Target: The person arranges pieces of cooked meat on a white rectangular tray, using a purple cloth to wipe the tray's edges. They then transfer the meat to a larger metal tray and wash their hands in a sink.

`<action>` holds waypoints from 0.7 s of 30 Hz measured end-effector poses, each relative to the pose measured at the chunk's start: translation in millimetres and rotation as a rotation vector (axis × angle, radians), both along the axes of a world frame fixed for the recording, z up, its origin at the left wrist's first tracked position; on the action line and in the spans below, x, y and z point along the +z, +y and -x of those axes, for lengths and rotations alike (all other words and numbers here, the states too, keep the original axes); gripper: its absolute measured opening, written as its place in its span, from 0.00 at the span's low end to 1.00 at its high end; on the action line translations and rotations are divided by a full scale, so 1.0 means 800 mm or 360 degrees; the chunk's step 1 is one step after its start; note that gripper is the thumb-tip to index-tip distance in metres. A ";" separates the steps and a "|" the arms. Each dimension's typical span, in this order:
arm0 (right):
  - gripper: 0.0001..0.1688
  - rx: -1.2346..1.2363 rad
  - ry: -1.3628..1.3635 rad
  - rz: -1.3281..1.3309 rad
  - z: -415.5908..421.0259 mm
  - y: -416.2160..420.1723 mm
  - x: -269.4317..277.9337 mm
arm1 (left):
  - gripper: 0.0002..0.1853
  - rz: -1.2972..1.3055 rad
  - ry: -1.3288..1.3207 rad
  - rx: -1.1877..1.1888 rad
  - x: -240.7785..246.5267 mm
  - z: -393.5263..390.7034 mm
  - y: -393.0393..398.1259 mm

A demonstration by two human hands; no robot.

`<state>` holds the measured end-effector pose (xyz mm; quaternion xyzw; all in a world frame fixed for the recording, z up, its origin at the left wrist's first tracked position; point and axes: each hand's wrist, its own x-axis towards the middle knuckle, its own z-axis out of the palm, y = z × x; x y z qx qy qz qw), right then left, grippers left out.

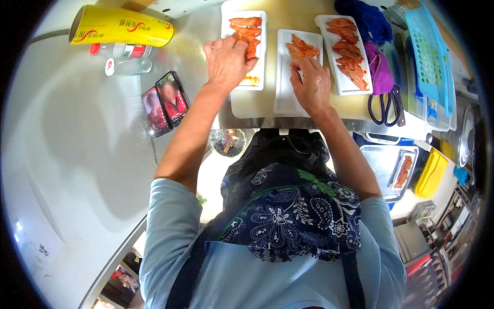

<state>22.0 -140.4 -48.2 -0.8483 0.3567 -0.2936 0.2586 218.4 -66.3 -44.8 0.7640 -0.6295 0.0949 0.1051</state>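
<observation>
My left hand [227,63] reaches over the left white tray [259,79], its bent fingers on a row of red-seasoned meat pieces [246,22]. Part of that row is hidden under the hand. My right hand [313,87] is over the middle white tray [285,92], with its fingertips at the lower edge of a small group of seasoned meat pieces [301,47]. Whether either hand grips a piece cannot be told. To the right, another white tray [339,87] holds a full lengthwise row of similar meat [348,53].
Scissors [385,110] and a purple cloth [379,69] lie right of the trays, near a blue perforated basket [428,58]. At left are a yellow roll [121,26], bottles [131,66] and a folding phone [165,104]. A metal tray [376,166] sits lower right.
</observation>
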 end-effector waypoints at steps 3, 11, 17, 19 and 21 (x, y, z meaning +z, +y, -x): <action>0.05 0.0057 0.0005 0.0085 -0.004 0.003 -0.010 | 0.13 -0.0114 -0.0029 0.0214 0.002 0.016 -0.014; 0.07 0.0119 0.0123 0.0099 -0.008 0.008 -0.010 | 0.08 -0.0142 -0.0121 0.0213 -0.009 0.018 -0.015; 0.06 0.0391 0.0114 0.0585 -0.057 -0.004 -0.012 | 0.12 0.0125 0.0231 0.0375 0.021 0.001 0.027; 0.07 0.0507 0.0364 0.0639 -0.085 0.000 0.004 | 0.11 0.0125 0.0308 0.0486 0.013 -0.010 0.048; 0.07 0.0577 0.0562 0.0696 -0.102 -0.006 0.002 | 0.10 0.0158 0.0398 0.0551 0.007 -0.011 0.057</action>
